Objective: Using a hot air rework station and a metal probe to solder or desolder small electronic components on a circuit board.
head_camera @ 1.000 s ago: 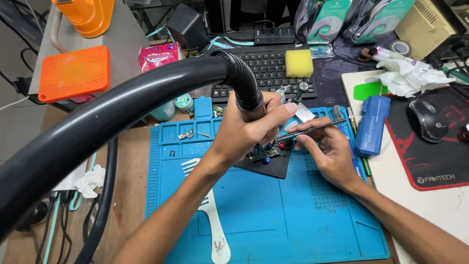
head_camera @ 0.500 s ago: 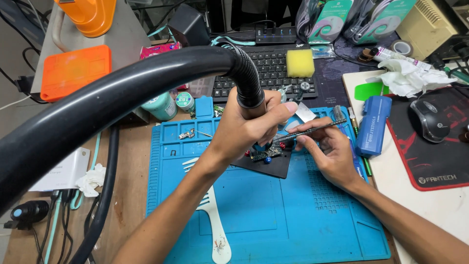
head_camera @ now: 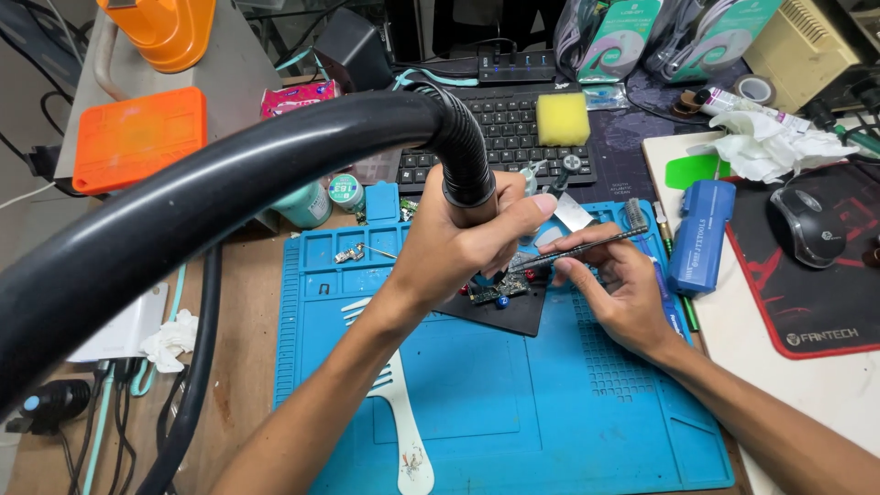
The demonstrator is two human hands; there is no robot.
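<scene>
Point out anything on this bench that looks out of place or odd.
A yellow sponge lies on the black keyboard, covering some keys. A white comb lies on the blue work mat beside the circuit board, unlike the tools about it. Crumpled white tissue lies near the mouse.

Worn brown wooden counter [head_camera: 243,302], scuffed and cluttered; grey floor [head_camera: 27,101] visible at far left; white board [head_camera: 825,385] at right; even, bright overhead light
</scene>
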